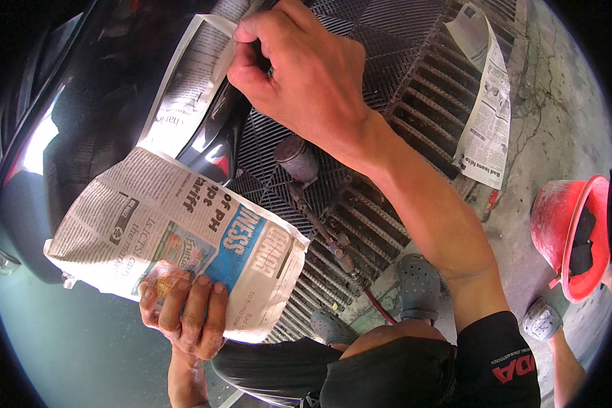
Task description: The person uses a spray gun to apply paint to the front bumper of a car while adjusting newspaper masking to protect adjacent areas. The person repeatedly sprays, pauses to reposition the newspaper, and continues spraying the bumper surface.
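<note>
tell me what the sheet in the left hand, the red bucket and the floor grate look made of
Newspaper sheet: thin, matte paper, printed and creased. Red bucket: probably plastic, smooth-looking, with whitish smears over the red. Floor grate: likely steel, dull and grimy, its parallel ribbing resembling rebar.

On the concrete floor [540, 129], off the right edge of the bar grate [434, 102], there is a red bucket [552, 221], dusty white outside, with a dark thing [582, 238] inside. Near it is another person's grey clog [542, 319]. A stained spray gun [343, 258] with a red hose [379, 305] lies across the edge of the black ribbed mat [340, 37].
</note>
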Motion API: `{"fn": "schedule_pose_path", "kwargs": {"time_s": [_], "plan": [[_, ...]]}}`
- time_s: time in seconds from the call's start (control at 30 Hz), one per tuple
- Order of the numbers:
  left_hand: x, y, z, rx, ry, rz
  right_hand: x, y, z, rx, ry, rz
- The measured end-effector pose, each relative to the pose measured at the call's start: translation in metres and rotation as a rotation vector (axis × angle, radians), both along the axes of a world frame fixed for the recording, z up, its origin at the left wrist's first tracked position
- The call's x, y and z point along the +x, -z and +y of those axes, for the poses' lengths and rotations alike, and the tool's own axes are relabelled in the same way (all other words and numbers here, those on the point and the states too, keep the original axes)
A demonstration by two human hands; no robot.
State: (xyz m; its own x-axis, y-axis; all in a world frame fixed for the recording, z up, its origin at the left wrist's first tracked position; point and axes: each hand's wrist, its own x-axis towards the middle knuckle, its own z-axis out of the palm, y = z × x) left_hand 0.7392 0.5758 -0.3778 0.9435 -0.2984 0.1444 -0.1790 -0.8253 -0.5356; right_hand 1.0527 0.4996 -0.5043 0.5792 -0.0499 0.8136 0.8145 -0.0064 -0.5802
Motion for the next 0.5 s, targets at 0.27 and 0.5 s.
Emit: {"fn": "schedule_pose_path", "kwargs": {"time_s": [0.27, 0.5], "plan": [[0.000, 0.001, 0.001, 0.002, 0.024, -0.014, -0.007, 0.010, 0.003, 0.014, 0.114, -0.051], [0.000, 0.002, 0.001, -0.016, 0.025, -0.013, -0.020, 0.016, 0.001, 0.006, 0.037, 0.006]]}}
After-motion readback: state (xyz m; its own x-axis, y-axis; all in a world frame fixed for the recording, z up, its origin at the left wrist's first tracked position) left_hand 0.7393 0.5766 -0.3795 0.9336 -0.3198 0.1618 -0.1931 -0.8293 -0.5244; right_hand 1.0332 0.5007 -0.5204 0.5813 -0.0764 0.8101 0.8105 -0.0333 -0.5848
